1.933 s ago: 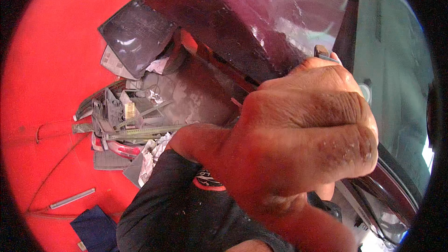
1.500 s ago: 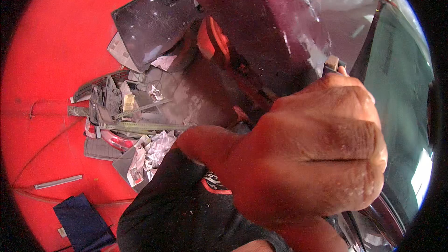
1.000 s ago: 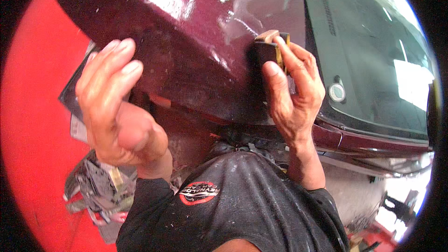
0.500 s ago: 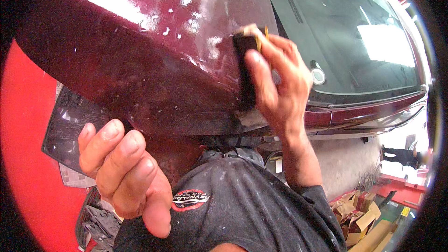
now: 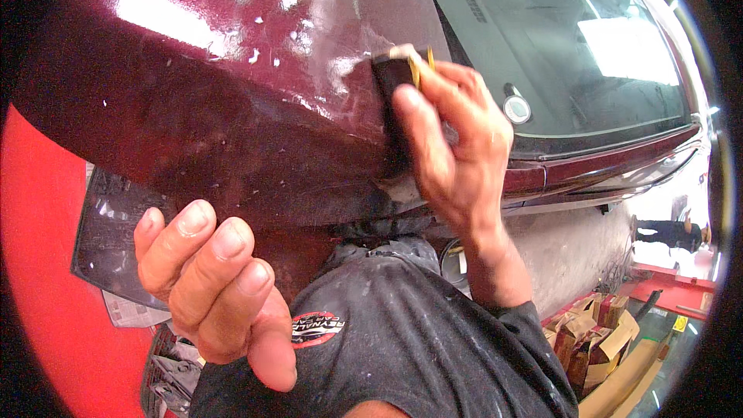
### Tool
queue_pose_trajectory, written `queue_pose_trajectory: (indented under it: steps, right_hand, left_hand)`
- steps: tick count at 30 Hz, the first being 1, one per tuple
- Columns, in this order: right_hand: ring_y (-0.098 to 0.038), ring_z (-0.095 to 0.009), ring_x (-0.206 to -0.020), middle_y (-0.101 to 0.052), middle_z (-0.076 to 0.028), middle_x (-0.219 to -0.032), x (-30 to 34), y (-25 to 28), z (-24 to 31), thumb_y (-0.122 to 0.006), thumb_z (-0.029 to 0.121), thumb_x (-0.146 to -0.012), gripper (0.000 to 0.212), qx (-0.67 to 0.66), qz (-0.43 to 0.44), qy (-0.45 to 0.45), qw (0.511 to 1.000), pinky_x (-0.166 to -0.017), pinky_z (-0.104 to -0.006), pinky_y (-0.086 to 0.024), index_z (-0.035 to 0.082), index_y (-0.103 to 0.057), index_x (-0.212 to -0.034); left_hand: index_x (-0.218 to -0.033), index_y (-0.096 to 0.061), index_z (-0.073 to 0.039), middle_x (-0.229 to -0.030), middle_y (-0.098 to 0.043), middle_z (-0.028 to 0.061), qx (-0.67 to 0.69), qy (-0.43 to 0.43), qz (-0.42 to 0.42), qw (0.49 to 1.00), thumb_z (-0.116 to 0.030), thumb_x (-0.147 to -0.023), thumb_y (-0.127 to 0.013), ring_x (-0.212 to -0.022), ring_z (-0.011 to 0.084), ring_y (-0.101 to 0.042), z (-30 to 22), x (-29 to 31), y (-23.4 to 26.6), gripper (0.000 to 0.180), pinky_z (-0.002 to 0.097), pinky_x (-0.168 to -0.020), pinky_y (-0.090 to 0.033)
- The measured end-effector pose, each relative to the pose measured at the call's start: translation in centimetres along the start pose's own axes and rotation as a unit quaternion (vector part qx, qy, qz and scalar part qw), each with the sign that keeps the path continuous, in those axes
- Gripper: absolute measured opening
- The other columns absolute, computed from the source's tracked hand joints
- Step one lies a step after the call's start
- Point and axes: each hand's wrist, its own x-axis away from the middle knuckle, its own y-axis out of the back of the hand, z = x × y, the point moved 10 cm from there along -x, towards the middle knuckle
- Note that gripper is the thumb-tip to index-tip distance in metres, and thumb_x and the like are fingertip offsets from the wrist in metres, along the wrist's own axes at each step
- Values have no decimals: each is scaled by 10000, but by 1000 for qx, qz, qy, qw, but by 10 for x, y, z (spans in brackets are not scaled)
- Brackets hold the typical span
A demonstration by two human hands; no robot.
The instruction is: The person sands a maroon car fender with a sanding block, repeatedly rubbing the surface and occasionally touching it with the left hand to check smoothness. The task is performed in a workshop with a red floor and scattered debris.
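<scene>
My right hand [image 5: 464,139] grips a black sanding block [image 5: 392,76] with yellow edges, thumb on the near side and fingers over the far side. The block rests against the glossy maroon car hood [image 5: 271,81], close to its rear edge by the windshield [image 5: 557,62]. Its underside is hidden. Pale specks and light reflections mark the paint. My left hand [image 5: 213,286] hangs at the near left, in front of the hood's edge, palm up. Its fingers are loosely curled and apart from the thumb, with nothing in them.
A round white sticker [image 5: 516,109] shows on the windshield's near corner. At lower left are a dark panel [image 5: 116,224] and a red surface [image 5: 46,240]. Torn cardboard boxes [image 5: 596,333] lie at lower right. A person [image 5: 669,234] in dark clothing is far right.
The view has shifted slightly, and the hood and windshield sit further left in it. My right hand keeps the block on the hood; my left hand holds nearly the same pose.
</scene>
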Motion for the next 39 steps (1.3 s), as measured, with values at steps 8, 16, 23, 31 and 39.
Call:
queue_pose_trajectory:
  steps: [8, 16, 23, 31, 39]
  right_hand:
    - [-717, -363, -926, -728, -204, -982, -28, -6, -44, -714, 256, -937, 319, 19, -16, -67, 997, -845, -423, -561, 48, -757, -1175]
    - [-722, -274, -983, -740, -190, -1066, 21, 34, -104, -750, 185, -924, 351, -100, -34, -152, 983, -911, -354, -543, 14, -729, -1231]
    - [-707, -245, -1015, -736, -172, -1097, 41, 71, -115, -752, 89, -920, 304, -161, 4, -126, 979, -930, -339, -531, 3, -736, -1211]
    - [-691, -236, -1067, -727, -166, -1145, 59, 103, -149, -731, 81, -947, 295, -209, 44, -130, 968, -968, -335, -514, -5, -727, -1229]
    - [-684, -261, -1129, -713, -181, -1199, 76, 114, -182, -719, 78, -955, 312, -249, 78, -149, 954, -998, -356, -508, -14, -706, -1253]
  left_hand:
    - [-1152, -632, 14, -1138, -711, 255, -58, -1, 160, 985, -506, -1121, -197, -1076, 440, -684, -2, -34, -27, 679, 573, -1004, -519]
    - [-1453, -563, -12, -1511, -552, 164, -234, 96, 367, 895, -753, -888, -525, -1471, 354, -435, 5, -48, -105, 932, 526, -1218, -276]
    - [-1503, -470, 45, -1599, -435, 206, -266, 118, 427, 856, -855, -794, -519, -1522, 359, -351, -14, -31, -173, 1147, 504, -1256, -234]
    - [-1505, -420, 104, -1602, -394, 263, -217, 134, 533, 807, -830, -783, -565, -1533, 381, -313, -81, 7, -264, 1189, 499, -1279, -192]
    - [-1505, -431, 91, -1610, -396, 239, -178, 153, 548, 803, -766, -843, -569, -1540, 362, -307, -108, 28, -293, 1092, 489, -1273, -206]
